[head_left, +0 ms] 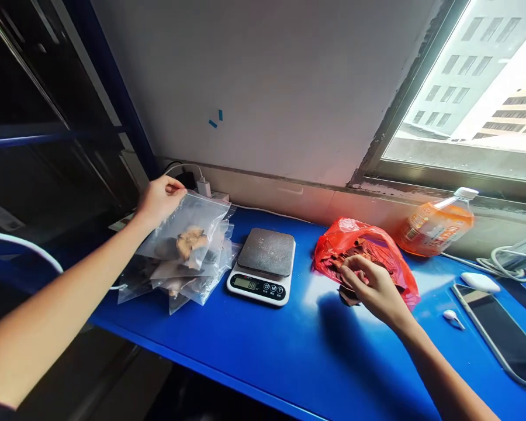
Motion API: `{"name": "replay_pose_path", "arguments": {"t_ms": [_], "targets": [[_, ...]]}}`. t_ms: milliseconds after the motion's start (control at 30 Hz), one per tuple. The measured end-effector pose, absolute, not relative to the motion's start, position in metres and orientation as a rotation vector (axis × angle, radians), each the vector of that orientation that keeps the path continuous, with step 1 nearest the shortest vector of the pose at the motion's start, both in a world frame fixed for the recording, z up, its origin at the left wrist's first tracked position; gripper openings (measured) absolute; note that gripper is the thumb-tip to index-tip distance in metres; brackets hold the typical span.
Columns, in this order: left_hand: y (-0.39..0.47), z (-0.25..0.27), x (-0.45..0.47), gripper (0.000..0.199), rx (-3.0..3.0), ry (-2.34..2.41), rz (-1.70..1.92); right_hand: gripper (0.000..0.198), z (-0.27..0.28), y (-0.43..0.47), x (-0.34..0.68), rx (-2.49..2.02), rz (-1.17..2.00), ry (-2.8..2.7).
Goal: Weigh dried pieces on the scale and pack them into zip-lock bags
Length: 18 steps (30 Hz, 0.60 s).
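My left hand (161, 200) pinches the top edge of a clear zip bag (206, 213) with a tan, dried-looking piece (191, 241) inside. That bag lies on a pile of similar clear bags (197, 289). My right hand (372, 286) is at the mouth of a red plastic bag (346, 228), its fingers closed together over dark reddish-brown dried pieces (372, 250). A dark piece (349, 296) shows just under those fingers; whether they grip it I cannot tell. Between my hands stands a white kitchen scale (258, 295) with fine crumbs on its grey plate (267, 251).
An orange drink bottle (438, 225) leans by the window behind the red bag. At the right lie a phone (504, 333), a white earbud (453, 318), its case (480, 282) and coiled white cables (508, 263). A charger plug (203, 187) stands near the wall on the blue table (263, 351).
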<state>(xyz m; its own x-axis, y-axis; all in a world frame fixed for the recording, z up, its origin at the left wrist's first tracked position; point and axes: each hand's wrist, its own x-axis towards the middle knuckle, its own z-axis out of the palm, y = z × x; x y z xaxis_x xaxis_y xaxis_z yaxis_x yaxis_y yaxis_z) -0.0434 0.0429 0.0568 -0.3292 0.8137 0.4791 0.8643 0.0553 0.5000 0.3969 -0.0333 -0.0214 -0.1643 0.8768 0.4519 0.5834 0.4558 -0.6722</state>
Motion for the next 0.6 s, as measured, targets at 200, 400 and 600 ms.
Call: {"name": "replay_pose_path", "arguments": {"t_ms": [200,400,600], "targets": [[0.048,0.050,-0.041,0.015,-1.764,-2.184,-0.944,0.029,-0.027,-0.026,0.432,-1.404,0.401,-1.599],[0.020,0.073,-0.026,0.034,-1.702,-1.872,-0.884,0.028,-0.035,-0.017,0.463,-1.522,0.126,-1.582],[-0.002,0.050,-0.003,0.035,-2.043,-1.796,-0.827,0.024,-0.047,-0.018,0.460,-1.537,0.110,-1.889]]}}
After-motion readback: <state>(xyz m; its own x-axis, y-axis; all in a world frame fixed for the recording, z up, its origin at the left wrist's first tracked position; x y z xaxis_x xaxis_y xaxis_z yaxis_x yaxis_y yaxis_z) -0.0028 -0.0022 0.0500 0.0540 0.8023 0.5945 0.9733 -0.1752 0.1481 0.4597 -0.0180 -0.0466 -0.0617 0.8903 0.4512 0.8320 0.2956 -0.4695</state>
